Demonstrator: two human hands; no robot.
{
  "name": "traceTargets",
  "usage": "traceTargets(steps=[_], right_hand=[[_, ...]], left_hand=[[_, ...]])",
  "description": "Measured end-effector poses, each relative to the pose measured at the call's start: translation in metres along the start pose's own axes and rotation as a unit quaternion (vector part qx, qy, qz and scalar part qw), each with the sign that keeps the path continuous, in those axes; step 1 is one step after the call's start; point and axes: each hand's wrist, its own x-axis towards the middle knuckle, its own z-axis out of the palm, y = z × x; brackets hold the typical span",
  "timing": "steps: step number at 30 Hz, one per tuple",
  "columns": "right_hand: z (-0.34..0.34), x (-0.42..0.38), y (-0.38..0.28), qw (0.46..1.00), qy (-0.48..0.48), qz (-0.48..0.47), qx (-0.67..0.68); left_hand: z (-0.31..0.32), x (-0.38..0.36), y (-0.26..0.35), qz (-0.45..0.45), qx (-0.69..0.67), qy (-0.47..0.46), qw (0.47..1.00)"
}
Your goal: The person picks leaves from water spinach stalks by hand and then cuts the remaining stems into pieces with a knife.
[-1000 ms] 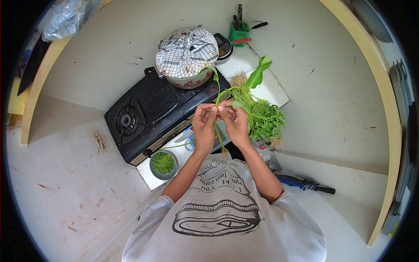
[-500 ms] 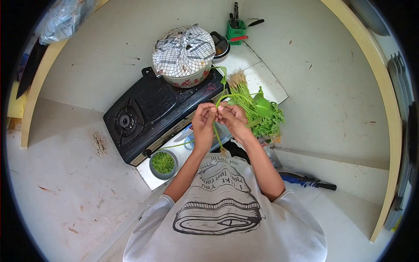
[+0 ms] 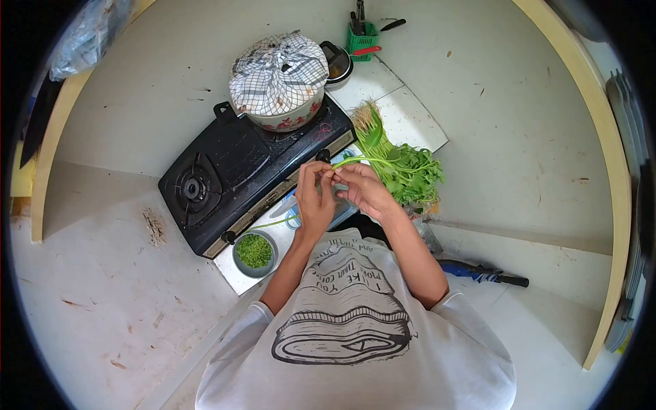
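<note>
Over the counter, in front of the stove, my left hand [image 3: 314, 195] and my right hand [image 3: 367, 190] meet at the fingertips. Both pinch a thin green vegetable stem [image 3: 361, 160], which curves from my fingers toward the right. Just beyond my right hand lies a bunch of leafy greens [image 3: 412, 174] with pale roots at its far end. Below my left forearm sits a grey bowl [image 3: 273, 263] of small chopped green pieces [image 3: 253, 251]. A blue-edged clear container [image 3: 344, 210] is partly hidden beneath my hands.
A black two-burner stove [image 3: 236, 167] carries a flowered pot [image 3: 290, 121] topped with a checked cloth [image 3: 279, 72]. Behind are a small lidded pan [image 3: 337, 67] and a green utensil basket [image 3: 362, 42]. A folded umbrella [image 3: 478, 272] lies at the right.
The stem's upright leafy part above my hands and its lower end beneath them no longer show there. My left hand has tilted, and the view has shifted slightly.
</note>
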Motion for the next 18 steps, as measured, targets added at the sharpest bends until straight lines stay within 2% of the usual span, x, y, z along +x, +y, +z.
traceTargets(steps=[4, 7, 10, 13, 16, 18], right_hand=[[-0.006, -0.001, 0.006, 0.999, 0.014, 0.015, -0.046], [-0.004, 0.000, 0.015, 0.980, 0.130, 0.033, -0.147], [-0.019, 0.004, 0.031, 0.963, 0.168, -0.004, -0.211], [-0.054, 0.011, 0.055, 0.858, 0.175, -0.072, -0.478], [-0.092, 0.013, 0.072, 0.798, 0.140, -0.045, -0.585], [-0.131, 0.021, 0.097, 0.763, 0.145, -0.054, -0.627]], left_hand=[[-0.007, 0.000, 0.009, 0.044, 0.059, -0.009, 0.997], [-0.010, -0.005, 0.002, 0.055, 0.067, -0.003, 0.996], [-0.014, -0.002, -0.001, 0.044, 0.046, 0.012, 0.998], [-0.015, 0.007, 0.006, -0.032, -0.081, 0.027, 0.996], [-0.025, 0.005, -0.015, -0.140, -0.197, 0.003, 0.970], [-0.033, 0.005, -0.018, -0.172, -0.235, -0.003, 0.957]])
